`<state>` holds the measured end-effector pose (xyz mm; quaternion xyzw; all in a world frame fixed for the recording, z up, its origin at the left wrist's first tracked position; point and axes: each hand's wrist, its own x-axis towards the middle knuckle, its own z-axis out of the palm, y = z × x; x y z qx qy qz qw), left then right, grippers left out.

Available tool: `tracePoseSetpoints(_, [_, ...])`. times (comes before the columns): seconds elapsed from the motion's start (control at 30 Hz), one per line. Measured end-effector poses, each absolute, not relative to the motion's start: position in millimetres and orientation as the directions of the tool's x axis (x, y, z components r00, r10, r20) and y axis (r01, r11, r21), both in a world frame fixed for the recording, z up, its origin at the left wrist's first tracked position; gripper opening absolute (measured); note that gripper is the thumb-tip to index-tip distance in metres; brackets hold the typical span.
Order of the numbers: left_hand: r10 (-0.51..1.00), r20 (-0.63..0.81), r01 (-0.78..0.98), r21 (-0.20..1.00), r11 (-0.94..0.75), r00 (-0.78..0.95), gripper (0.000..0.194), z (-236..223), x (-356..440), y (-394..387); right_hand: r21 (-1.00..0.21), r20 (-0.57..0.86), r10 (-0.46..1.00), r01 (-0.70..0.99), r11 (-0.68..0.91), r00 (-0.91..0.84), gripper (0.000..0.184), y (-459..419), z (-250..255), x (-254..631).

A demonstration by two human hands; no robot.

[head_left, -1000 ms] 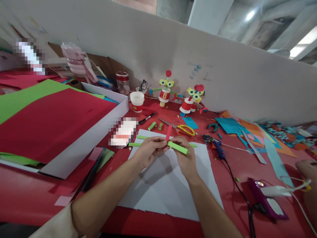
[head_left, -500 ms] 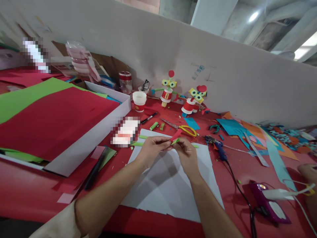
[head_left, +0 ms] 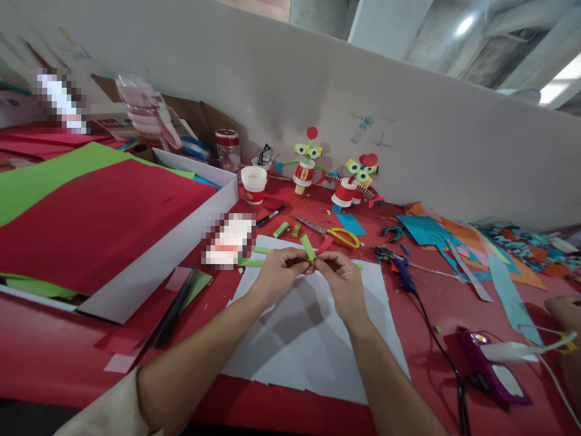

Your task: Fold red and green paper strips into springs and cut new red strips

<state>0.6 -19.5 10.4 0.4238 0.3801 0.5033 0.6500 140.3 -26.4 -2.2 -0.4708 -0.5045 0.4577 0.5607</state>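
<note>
My left hand (head_left: 284, 272) and my right hand (head_left: 340, 280) meet above a white sheet (head_left: 304, 345), both pinching the same small bundle of paper strips. A green paper strip (head_left: 307, 247) stands up from between the fingertips. Beside it a red paper strip (head_left: 324, 245) sticks out toward the right. Where the strips cross is hidden by my fingers. Flat green strips (head_left: 253, 263) lie under and beside my left hand. Just beyond the hands are a folded green paper spring (head_left: 281, 229) and yellow-handled scissors (head_left: 342, 237).
Paper-cup figures (head_left: 304, 174) stand by the wall. At the left is a white box (head_left: 181, 242) with coloured sheets. A glue gun (head_left: 403, 272), its cord and a purple power socket (head_left: 494, 369) lie right. Another person's hand (head_left: 565, 312) is at the right edge.
The green strip has swung up and now points away from me, while the red strip leans to the right. My hands stay in nearly the same spot, still pinching.
</note>
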Motion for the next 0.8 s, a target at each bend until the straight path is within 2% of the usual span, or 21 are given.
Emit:
tracePoseSetpoints(0.17, [0.977,0.019,-0.267,0.963,0.039,0.211,0.008,5.3,-0.6,-19.6,-0.986,0.156,0.982,-0.041,0.161,0.103,0.011,-27.2,-2.2,137.6])
tracePoseSetpoints(0.3, [0.982,0.035,-0.219,0.976,0.007,0.186,0.009,4.2,-0.6,-20.8,-0.979,0.174,0.968,-0.075,0.19,0.18,0.024,-29.1,-2.2,133.5])
tracePoseSetpoints(0.4, [0.99,0.012,-0.249,0.968,0.023,0.14,0.008,2.8,1.4,-20.4,-0.973,0.149,0.967,-0.147,0.181,0.204,0.034,-31.4,-2.0,130.1])
tracePoseSetpoints(0.5, [0.993,0.003,-0.325,0.945,0.037,0.121,0.012,-0.1,2.7,-18.6,-0.97,0.137,0.971,-0.172,0.171,0.194,0.036,-33.2,-1.7,129.0])
tracePoseSetpoints(0.67, [0.985,-0.016,-0.412,0.907,0.087,0.172,0.017,0.9,-0.5,-16.5,-0.979,0.186,0.979,-0.067,0.191,0.078,0.023,-32.7,-1.7,133.5])
tracePoseSetpoints(0.8, [0.959,-0.053,-0.453,0.873,0.18,0.279,0.031,8.8,-6.4,-16.6,-0.966,0.236,0.969,0.089,0.242,-0.075,0.016,-30.7,-1.1,137.9])
